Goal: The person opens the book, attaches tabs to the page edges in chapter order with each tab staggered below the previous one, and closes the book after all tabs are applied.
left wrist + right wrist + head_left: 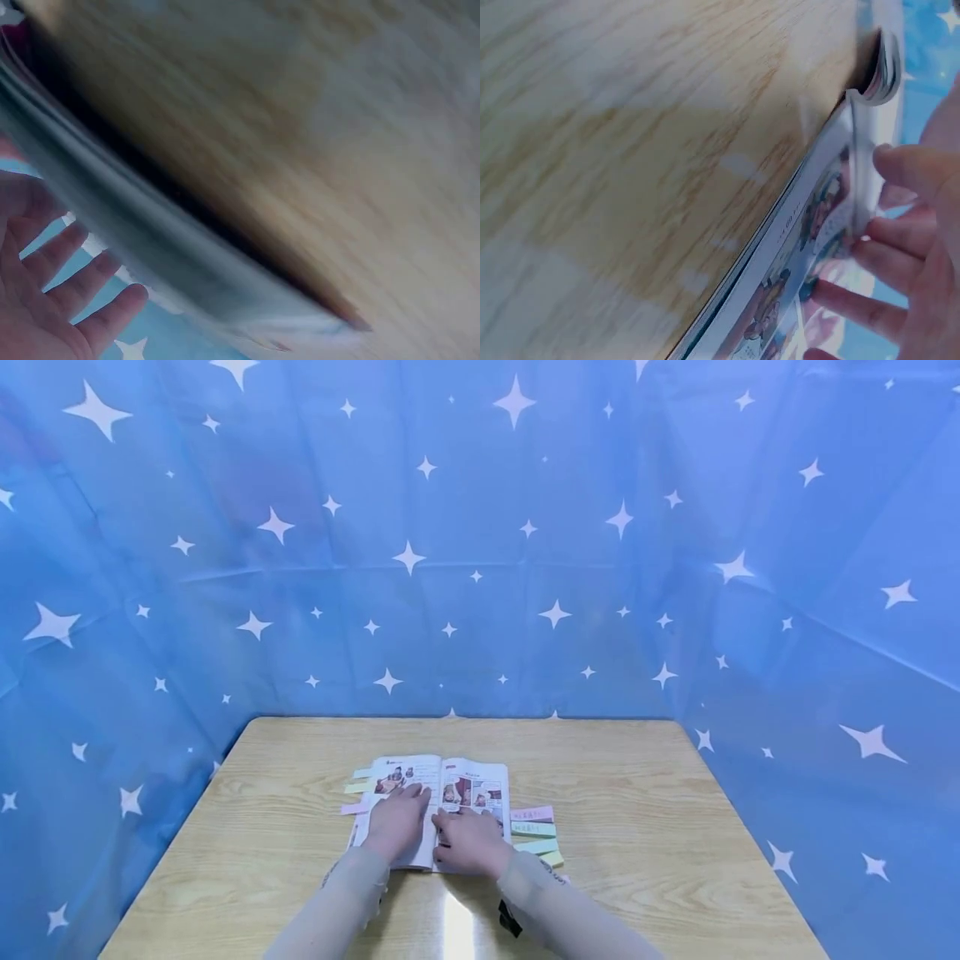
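An open book point(474, 768) with printed pictures and text lies on the table, its spine running away from the person. On the left page rests my left hand point(399, 822); in the left wrist view the same hand point(64, 292) has straight, spread fingers over the pages, and the book's near edge point(150, 202) is blurred. My right hand point(472, 841) lies across the lower part of the right page. Seen from the right wrist, this hand point(919, 247) touches the page with extended fingers, its thumb close to the spine.
Coloured sticky tabs stick out from the book: pink and green ones point(534, 829) on the right, paler ones point(357, 788) on the left. A small black thing point(510, 920) shows beneath the right sleeve. Behind the wooden table point(637, 827) hangs a blue star-patterned curtain point(480, 527).
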A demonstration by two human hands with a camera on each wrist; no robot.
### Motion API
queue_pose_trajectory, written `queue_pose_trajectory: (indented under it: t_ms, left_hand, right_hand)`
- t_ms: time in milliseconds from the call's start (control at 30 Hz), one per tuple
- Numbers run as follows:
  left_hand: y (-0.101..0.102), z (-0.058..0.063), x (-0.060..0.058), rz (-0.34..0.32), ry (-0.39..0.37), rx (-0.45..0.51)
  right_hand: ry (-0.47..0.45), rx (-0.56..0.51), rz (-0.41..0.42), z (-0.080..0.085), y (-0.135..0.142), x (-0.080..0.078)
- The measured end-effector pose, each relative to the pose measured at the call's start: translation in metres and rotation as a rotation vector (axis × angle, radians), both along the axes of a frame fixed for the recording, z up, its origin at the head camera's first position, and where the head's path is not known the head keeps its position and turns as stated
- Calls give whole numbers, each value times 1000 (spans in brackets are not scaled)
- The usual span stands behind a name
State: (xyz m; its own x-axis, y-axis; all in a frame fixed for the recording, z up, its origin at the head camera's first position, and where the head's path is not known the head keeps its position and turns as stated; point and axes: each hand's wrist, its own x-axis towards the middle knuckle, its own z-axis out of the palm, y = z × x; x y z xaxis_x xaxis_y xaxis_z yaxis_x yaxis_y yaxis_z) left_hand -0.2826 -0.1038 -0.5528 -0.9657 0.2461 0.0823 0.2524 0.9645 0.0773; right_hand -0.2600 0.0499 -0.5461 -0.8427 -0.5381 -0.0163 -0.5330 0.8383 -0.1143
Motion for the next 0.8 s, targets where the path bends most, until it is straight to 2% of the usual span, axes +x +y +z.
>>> queue_pose_trajectory:
  t_ms: [233, 367, 533, 800]
  left_hand:
    - [10, 7, 4, 11, -31, -23]
    - [11, 4, 6, 28, -76, 2]
    - [7, -1, 6, 27, -89, 50]
    - [8, -4, -1, 3, -97, 104]
  right_hand:
    - [-29, 29, -7, -1, -1, 0]
    - [-47, 60, -6, 0, -4, -1]
    - [-82, 71, -6, 3, -9, -1]
    - [-122, 44, -77, 1, -15, -13]
